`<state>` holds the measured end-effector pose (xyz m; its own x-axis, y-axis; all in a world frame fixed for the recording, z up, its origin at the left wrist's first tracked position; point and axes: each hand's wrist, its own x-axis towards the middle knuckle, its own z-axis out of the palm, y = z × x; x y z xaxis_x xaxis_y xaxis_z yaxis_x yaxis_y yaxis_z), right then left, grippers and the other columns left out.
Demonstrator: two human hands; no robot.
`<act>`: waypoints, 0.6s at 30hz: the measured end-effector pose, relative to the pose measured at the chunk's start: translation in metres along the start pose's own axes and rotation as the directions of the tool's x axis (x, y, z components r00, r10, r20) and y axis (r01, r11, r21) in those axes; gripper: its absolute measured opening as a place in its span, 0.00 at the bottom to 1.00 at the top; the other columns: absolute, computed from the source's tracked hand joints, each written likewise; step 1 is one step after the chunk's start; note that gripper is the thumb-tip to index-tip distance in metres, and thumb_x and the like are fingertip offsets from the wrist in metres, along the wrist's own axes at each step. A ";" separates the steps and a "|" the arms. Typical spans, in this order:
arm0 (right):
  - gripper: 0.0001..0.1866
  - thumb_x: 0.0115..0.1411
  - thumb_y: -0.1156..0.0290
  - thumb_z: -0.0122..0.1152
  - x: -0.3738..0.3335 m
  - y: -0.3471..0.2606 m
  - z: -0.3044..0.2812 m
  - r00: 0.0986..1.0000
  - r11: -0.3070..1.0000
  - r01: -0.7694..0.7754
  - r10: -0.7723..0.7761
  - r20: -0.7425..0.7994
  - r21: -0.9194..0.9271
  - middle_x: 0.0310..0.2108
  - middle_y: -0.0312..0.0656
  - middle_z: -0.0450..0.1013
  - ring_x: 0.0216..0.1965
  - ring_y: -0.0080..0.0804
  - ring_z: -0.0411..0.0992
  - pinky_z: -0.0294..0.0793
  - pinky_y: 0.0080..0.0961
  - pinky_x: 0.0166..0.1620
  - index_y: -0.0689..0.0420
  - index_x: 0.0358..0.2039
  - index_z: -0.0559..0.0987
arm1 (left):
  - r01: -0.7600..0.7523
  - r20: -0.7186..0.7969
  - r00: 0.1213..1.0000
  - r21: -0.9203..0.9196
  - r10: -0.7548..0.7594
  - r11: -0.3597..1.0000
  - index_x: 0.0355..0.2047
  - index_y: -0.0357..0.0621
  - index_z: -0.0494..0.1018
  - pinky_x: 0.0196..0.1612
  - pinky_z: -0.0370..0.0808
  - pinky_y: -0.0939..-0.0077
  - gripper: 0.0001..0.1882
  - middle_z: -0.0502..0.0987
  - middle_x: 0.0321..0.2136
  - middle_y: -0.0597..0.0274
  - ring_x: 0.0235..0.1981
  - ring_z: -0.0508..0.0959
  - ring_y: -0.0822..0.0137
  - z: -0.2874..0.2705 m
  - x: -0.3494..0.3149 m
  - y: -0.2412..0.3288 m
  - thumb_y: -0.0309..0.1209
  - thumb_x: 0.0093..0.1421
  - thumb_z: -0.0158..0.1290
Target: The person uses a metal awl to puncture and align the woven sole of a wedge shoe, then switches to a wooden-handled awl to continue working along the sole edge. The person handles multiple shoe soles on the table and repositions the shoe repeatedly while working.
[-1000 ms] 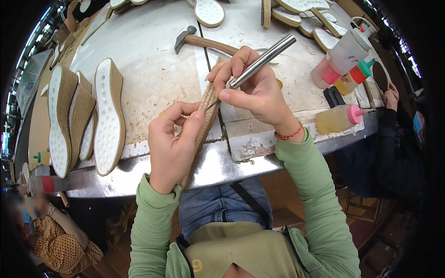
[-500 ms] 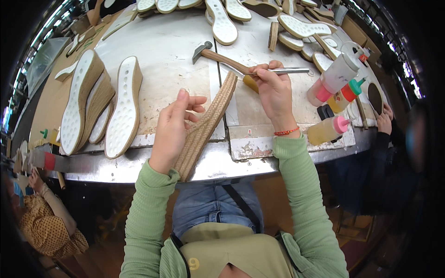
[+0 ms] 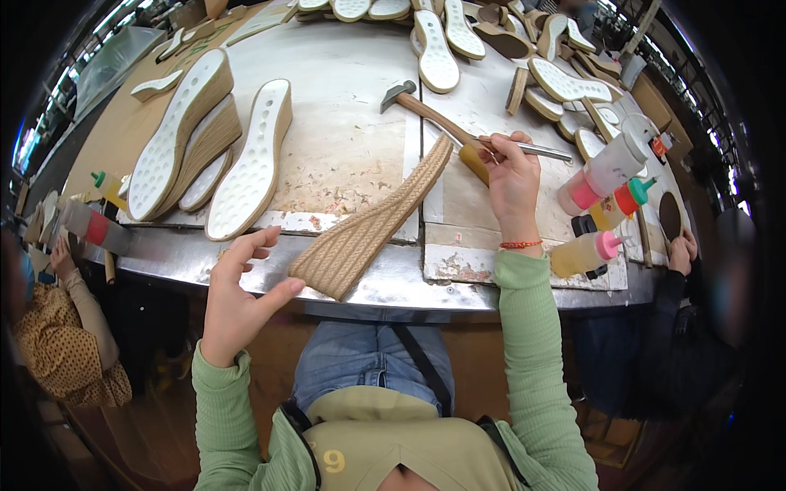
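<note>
A wedge sole with a woven, rope-like side (image 3: 372, 225) lies slantwise at the table's near edge, its thick end toward me. Beside that end is my left hand (image 3: 237, 299), open with fingers apart. Its thumb tip is close to the sole's corner; whether it touches I cannot tell. My right hand (image 3: 516, 180) is closed on a slim metal rod-like tool (image 3: 547, 152), held above the board past the sole's thin tip. Just left of this hand are a wooden-handled hammer (image 3: 434, 117) and a yellow tool handle (image 3: 473, 164), partly hidden.
Several wedge soles with white dimpled tops (image 3: 250, 164) stand at left, more (image 3: 438, 53) at the back. Squeeze bottles, one pink-capped (image 3: 577, 255) and one green-tipped (image 3: 618, 200), stand at right. Co-workers' hands (image 3: 681, 250) show at both sides. The metal table edge (image 3: 393, 293) runs before me.
My left hand has moved left from over the sole, its fingers spreading. The sole now lies more aslant, its thick end farther left. My right hand still holds the rod-like tool. The view has shifted.
</note>
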<state>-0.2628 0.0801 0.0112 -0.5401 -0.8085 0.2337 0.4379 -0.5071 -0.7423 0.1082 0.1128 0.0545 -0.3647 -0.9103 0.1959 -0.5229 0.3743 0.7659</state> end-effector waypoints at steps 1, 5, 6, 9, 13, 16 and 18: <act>0.13 0.56 0.82 0.59 0.001 0.000 0.000 1.000 1.000 -0.015 0.015 -0.014 -0.010 0.32 0.42 0.75 0.36 0.31 0.75 0.74 0.29 0.41 0.55 0.38 0.67 | 0.013 0.003 1.000 0.028 -0.013 1.000 0.50 0.39 0.73 0.44 0.69 0.70 0.32 0.77 0.43 0.60 0.41 0.73 0.66 -0.001 -0.004 -0.002 0.35 0.44 0.68; 0.13 0.56 0.82 0.59 0.002 0.001 0.002 0.997 0.998 -0.014 0.018 0.078 -0.055 0.33 0.42 0.75 0.38 0.31 0.74 0.73 0.29 0.44 0.55 0.38 0.67 | -0.019 0.028 0.999 0.013 0.019 1.000 0.51 0.37 0.72 0.50 0.69 0.67 0.35 0.76 0.45 0.54 0.45 0.74 0.60 0.001 -0.009 -0.002 0.34 0.41 0.69; 0.13 0.56 0.82 0.60 0.001 0.000 0.004 0.993 0.997 -0.008 0.017 0.113 -0.077 0.33 0.42 0.76 0.40 0.31 0.74 0.72 0.29 0.46 0.55 0.38 0.67 | -0.056 0.031 0.998 -0.009 0.056 0.998 0.50 0.34 0.72 0.53 0.69 0.66 0.34 0.76 0.46 0.51 0.47 0.74 0.56 0.003 -0.009 0.000 0.34 0.42 0.68; 0.13 0.56 0.82 0.60 -0.007 0.002 0.014 0.957 0.983 0.096 -0.047 0.288 -0.158 0.33 0.41 0.76 0.46 0.33 0.72 0.67 0.29 0.53 0.56 0.37 0.67 | -0.177 0.025 0.984 -0.040 0.178 0.983 0.50 0.33 0.72 0.53 0.69 0.64 0.33 0.75 0.46 0.49 0.48 0.75 0.53 0.015 0.002 0.008 0.32 0.43 0.68; 0.15 0.51 0.81 0.65 -0.023 0.001 0.029 0.833 0.942 0.212 -0.035 0.553 -0.259 0.29 0.40 0.76 0.51 0.35 0.68 0.60 0.37 0.59 0.54 0.34 0.68 | -0.349 0.010 0.936 -0.106 0.352 0.931 0.48 0.33 0.72 0.51 0.70 0.64 0.30 0.75 0.45 0.47 0.47 0.75 0.49 0.044 0.033 0.020 0.31 0.44 0.66; 0.15 0.50 0.80 0.67 -0.031 -0.001 0.037 0.807 0.914 0.238 0.003 0.590 -0.329 0.27 0.39 0.76 0.48 0.33 0.68 0.57 0.40 0.61 0.53 0.32 0.68 | -0.360 0.018 0.930 -0.168 0.368 0.918 0.48 0.33 0.73 0.51 0.71 0.68 0.28 0.76 0.43 0.48 0.45 0.77 0.54 0.065 0.061 0.031 0.29 0.45 0.66; 0.15 0.50 0.80 0.67 -0.034 -0.002 0.041 0.812 0.914 0.210 0.034 0.583 -0.346 0.26 0.38 0.76 0.46 0.30 0.67 0.55 0.40 0.62 0.53 0.31 0.68 | -0.318 0.061 0.939 -0.211 0.337 0.924 0.47 0.33 0.74 0.50 0.71 0.71 0.26 0.77 0.42 0.50 0.44 0.78 0.59 0.073 0.074 0.036 0.28 0.46 0.65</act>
<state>-0.2163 0.0961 0.0302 -0.0050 -0.8477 0.5304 0.0378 -0.5302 -0.8470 0.0059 0.0714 0.0513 -0.5656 -0.7182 0.4053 -0.2047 0.5984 0.7746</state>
